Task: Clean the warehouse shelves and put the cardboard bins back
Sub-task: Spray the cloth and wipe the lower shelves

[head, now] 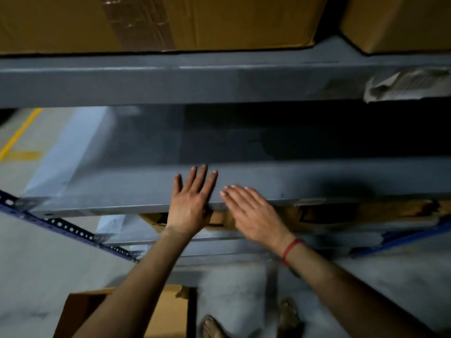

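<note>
Two bare hands reach onto a grey metal shelf (109, 186) at its front edge. The left hand (191, 203) lies palm down with straight, spread fingers. Just beside it, the right hand (253, 213) is also flat with straight fingers held together, slightly blurred, and neither hand holds anything. A red thread (290, 251) circles the right wrist. Above, an upper shelf (170, 81) carries large cardboard boxes (219, 20) and a torn paper label (402, 84) on its front. Ragged cardboard (366, 211) shows on the level just below the hands. A cardboard bin (168, 313) stands on the floor beneath the left forearm, near sandalled feet (290, 315).
</note>
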Tool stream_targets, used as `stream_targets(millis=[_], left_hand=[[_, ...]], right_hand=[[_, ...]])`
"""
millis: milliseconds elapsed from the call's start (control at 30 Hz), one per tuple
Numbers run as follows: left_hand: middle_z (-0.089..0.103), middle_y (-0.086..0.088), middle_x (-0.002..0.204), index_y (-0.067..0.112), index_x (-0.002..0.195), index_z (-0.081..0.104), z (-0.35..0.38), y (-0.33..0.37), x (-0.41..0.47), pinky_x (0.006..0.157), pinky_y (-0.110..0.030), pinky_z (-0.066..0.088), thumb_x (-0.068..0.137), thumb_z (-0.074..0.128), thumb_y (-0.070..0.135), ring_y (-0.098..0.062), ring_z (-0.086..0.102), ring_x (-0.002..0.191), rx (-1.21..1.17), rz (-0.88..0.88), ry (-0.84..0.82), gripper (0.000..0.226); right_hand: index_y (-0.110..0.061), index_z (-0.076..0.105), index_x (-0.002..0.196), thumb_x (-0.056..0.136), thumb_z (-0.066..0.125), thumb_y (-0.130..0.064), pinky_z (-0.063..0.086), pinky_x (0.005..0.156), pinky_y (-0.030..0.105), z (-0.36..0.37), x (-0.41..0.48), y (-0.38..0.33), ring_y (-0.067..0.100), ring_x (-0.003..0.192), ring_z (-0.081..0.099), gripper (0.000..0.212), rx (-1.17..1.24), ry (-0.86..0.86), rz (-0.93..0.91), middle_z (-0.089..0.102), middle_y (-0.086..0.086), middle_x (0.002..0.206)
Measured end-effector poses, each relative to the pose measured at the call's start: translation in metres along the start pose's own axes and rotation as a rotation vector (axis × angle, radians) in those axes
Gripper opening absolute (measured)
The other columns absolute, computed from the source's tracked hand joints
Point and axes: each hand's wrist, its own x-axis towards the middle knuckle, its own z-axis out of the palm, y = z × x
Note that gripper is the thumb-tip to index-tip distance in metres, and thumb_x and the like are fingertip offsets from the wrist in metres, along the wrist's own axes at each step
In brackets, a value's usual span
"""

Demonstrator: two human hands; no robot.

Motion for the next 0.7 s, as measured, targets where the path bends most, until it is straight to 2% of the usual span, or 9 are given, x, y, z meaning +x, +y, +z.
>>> stream_targets(millis=[100,233,300,433,567,633,700], left_hand=[[0.028,-0.008,0.163,0.025,0.159,0.024,-0.002,-0.014,0.0,0.117,-0.057,0.028,0.075,0.078,0.026,-0.031,0.031,0.148,-0.005,0.059,0.012,0.1],[0.027,-0.005,0.163,0.028,0.159,0.021,-0.003,-0.01,-0.001,0.119,-0.059,0.021,0.078,0.075,0.036,-0.029,0.028,0.149,0.013,0.024,0.001,0.098],[0.024,-0.004,0.165,0.03,0.159,0.017,-0.002,-0.007,-0.001,0.12,-0.061,0.016,0.08,0.073,0.039,-0.028,0.024,0.151,0.024,0.006,-0.004,0.098],[0.026,-0.004,0.164,0.029,0.159,0.021,-0.001,-0.007,-0.002,0.12,-0.06,0.019,0.078,0.075,0.034,-0.028,0.025,0.151,-0.003,-0.004,0.019,0.098],[0.035,-0.006,0.16,0.024,0.156,0.032,-0.003,-0.005,-0.002,0.117,-0.062,0.025,0.073,0.076,0.026,-0.03,0.033,0.147,-0.046,-0.014,0.075,0.094],[0.038,-0.008,0.158,0.017,0.154,0.038,-0.003,-0.008,-0.003,0.118,-0.061,0.024,0.07,0.08,0.032,-0.03,0.035,0.146,-0.07,0.015,0.116,0.095],[0.043,-0.01,0.154,0.007,0.149,0.044,-0.003,-0.016,-0.008,0.119,-0.06,0.017,0.058,0.089,0.038,-0.032,0.038,0.144,-0.067,-0.003,0.149,0.106]], right_hand=[[-0.008,0.031,0.153,0.105,0.026,-0.027,0.028,0.119,0.046,-0.008,-0.024,0.03,0.028,0.143,0.038,0.051,-0.066,-0.053,-0.006,0.037,0.013,0.156],[-0.005,0.027,0.153,0.107,0.025,-0.025,0.03,0.117,0.047,-0.016,-0.051,0.054,0.03,0.142,0.039,0.05,-0.115,-0.028,0.073,0.038,0.016,0.155],[-0.003,0.026,0.152,0.108,0.031,-0.023,0.033,0.116,0.047,-0.016,-0.055,0.055,0.032,0.143,0.038,0.049,-0.135,-0.01,0.082,0.037,0.018,0.155],[0.003,0.038,0.147,0.099,0.061,-0.014,0.04,0.112,0.048,-0.011,-0.045,0.042,0.03,0.142,0.04,0.056,-0.068,0.082,0.095,0.039,0.019,0.153],[0.001,0.043,0.145,0.1,0.061,-0.022,0.04,0.112,0.045,-0.005,-0.005,0.007,0.028,0.14,0.043,0.054,0.005,0.093,0.051,0.043,0.017,0.152],[0.001,0.046,0.144,0.102,0.057,-0.027,0.04,0.112,0.043,0.0,0.021,-0.019,0.027,0.139,0.045,0.051,0.041,0.088,0.018,0.045,0.017,0.15],[0.001,0.047,0.144,0.103,0.055,-0.027,0.04,0.112,0.042,0.004,0.042,-0.042,0.027,0.139,0.044,0.051,0.082,0.086,0.006,0.045,0.017,0.15]])
